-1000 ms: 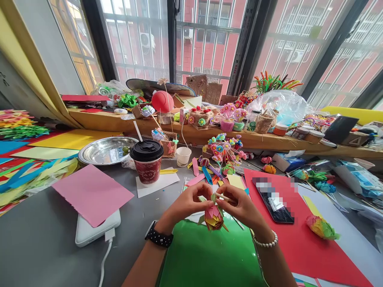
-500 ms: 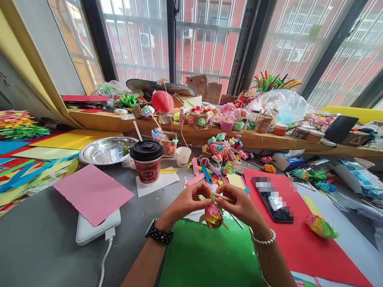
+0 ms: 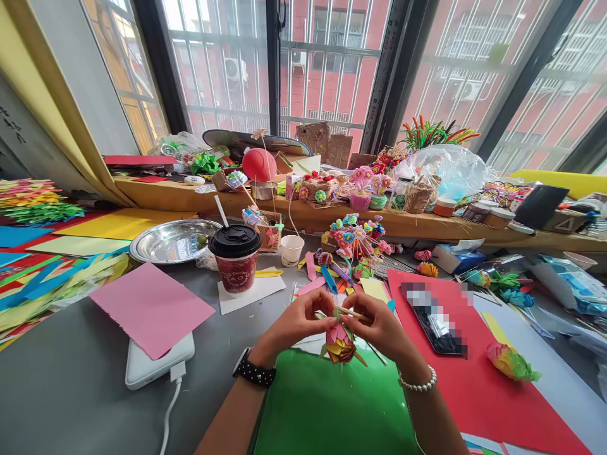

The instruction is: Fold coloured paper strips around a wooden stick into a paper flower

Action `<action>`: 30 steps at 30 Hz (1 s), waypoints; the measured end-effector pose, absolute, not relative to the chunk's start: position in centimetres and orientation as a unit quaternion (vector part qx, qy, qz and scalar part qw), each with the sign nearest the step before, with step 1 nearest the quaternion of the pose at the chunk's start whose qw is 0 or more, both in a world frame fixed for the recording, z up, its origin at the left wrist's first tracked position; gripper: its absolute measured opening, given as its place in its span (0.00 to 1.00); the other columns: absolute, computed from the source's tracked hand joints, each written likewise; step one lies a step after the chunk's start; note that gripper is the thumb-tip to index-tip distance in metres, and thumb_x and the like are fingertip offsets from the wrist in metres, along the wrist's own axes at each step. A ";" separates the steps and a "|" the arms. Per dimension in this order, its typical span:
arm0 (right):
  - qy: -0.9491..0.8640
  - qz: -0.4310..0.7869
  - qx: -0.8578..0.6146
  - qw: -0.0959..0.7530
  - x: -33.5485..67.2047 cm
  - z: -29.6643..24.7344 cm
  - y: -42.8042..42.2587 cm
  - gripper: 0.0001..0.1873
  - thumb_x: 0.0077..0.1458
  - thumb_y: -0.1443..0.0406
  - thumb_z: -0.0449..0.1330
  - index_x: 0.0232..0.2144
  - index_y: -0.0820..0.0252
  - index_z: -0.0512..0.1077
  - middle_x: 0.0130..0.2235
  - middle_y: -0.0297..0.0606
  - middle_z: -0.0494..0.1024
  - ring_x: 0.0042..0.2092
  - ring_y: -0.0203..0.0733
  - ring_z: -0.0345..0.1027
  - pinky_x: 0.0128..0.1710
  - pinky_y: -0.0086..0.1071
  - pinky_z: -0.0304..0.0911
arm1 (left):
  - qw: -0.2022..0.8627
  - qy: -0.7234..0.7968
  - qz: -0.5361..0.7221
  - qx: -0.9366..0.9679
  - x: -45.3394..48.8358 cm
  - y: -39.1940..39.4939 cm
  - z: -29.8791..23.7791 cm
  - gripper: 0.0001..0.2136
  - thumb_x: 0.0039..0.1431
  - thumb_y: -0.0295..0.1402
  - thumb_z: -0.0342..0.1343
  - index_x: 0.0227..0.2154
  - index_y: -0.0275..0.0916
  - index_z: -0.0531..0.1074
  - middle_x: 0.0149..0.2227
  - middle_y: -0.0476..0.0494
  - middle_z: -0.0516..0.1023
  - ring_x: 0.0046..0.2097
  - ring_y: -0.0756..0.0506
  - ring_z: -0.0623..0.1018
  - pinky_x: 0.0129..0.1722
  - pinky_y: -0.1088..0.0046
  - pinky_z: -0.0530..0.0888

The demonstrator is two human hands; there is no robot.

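Observation:
My left hand (image 3: pixel 296 321) and my right hand (image 3: pixel 379 325) meet over a green sheet (image 3: pixel 332 404), both pinching a folded paper flower (image 3: pixel 339 343) with pink, yellow and green petals. A thin wooden stick (image 3: pixel 351 311) pokes out of the flower's top between my fingers. The flower hangs below my fingertips, bloom downward. A black watch sits on my left wrist, a pearl bracelet on my right.
A lidded red coffee cup (image 3: pixel 236 257) stands ahead left, with a metal tray (image 3: pixel 171 240) behind it. A pink sheet (image 3: pixel 152 308) covers a white power bank (image 3: pixel 156 364). A phone (image 3: pixel 432 318) and another paper flower (image 3: pixel 511 362) lie on red paper (image 3: pixel 497 392) at right. Crafts crowd the wooden sill.
My hands and the flower stay almost in place; the view has shifted slightly to the left, so everything sits a little further right.

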State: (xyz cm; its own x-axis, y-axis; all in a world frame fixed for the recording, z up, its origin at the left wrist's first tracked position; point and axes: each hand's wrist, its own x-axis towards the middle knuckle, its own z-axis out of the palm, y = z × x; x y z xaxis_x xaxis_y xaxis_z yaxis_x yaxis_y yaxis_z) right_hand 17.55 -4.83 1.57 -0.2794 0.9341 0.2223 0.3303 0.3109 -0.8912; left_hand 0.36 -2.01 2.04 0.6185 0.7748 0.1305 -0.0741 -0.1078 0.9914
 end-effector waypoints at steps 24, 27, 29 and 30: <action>-0.736 0.310 -0.465 0.381 17.6 1.5 -4.7 0.08 0.48 0.61 0.55 0.28 0.61 0.63 0.24 0.31 0.65 0.22 0.29 0.52 0.19 0.23 0.49 | 0.514 0.312 0.341 0.722 0.4 -2.1 2.2 0.09 0.46 0.35 0.55 0.27 0.35 0.64 0.29 0.48 0.67 0.33 0.50 0.68 0.34 0.75 0.67; -0.745 0.290 -0.468 0.377 17.6 1.6 -4.6 0.06 0.48 0.63 0.54 0.28 0.61 0.64 0.25 0.31 0.66 0.23 0.29 0.53 0.19 0.23 0.49 | 0.501 0.318 0.336 0.731 0.4 -2.0 2.1 0.08 0.46 0.35 0.55 0.27 0.36 0.64 0.30 0.47 0.69 0.35 0.49 0.70 0.37 0.72 0.68; -0.748 0.282 -0.469 0.375 17.6 1.6 -4.6 0.06 0.48 0.63 0.54 0.28 0.61 0.65 0.26 0.32 0.67 0.24 0.30 0.55 0.20 0.23 0.50 | 0.502 0.319 0.337 0.730 0.4 -2.0 2.0 0.08 0.46 0.35 0.55 0.27 0.35 0.65 0.30 0.46 0.70 0.35 0.49 0.71 0.38 0.71 0.68; -0.749 0.278 -0.469 0.375 17.6 1.6 -4.6 0.06 0.48 0.63 0.54 0.28 0.60 0.65 0.27 0.33 0.68 0.24 0.31 0.56 0.20 0.24 0.51 | 0.504 0.318 0.339 0.727 0.4 -2.0 2.0 0.09 0.46 0.35 0.55 0.27 0.35 0.65 0.30 0.46 0.70 0.35 0.48 0.71 0.38 0.71 0.68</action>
State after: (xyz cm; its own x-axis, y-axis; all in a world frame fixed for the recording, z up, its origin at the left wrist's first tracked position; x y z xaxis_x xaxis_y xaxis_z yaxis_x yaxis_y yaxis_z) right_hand 17.59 -4.63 1.65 -0.2784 0.9120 0.3011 0.4943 0.4049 -0.7693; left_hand 0.35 -1.97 2.02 0.5671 0.8054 0.1725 0.1209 -0.2885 0.9498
